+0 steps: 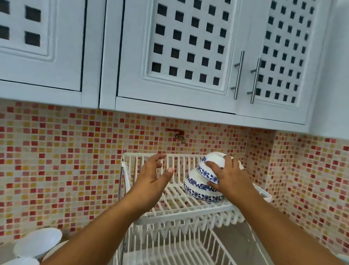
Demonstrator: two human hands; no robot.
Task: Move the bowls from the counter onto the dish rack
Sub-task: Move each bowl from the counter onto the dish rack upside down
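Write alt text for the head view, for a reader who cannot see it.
The right hand grips an upturned blue-patterned bowl leaning on another bowl on the top tier of a white dish rack. The left hand hovers open beside them, against a mosaic wall.

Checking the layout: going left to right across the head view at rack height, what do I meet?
White plates → left hand → lower blue-patterned bowl → right hand holding the upper bowl.

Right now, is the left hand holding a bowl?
No, the left hand hangs open and empty above the dish rack; only the right hand grips a bowl.
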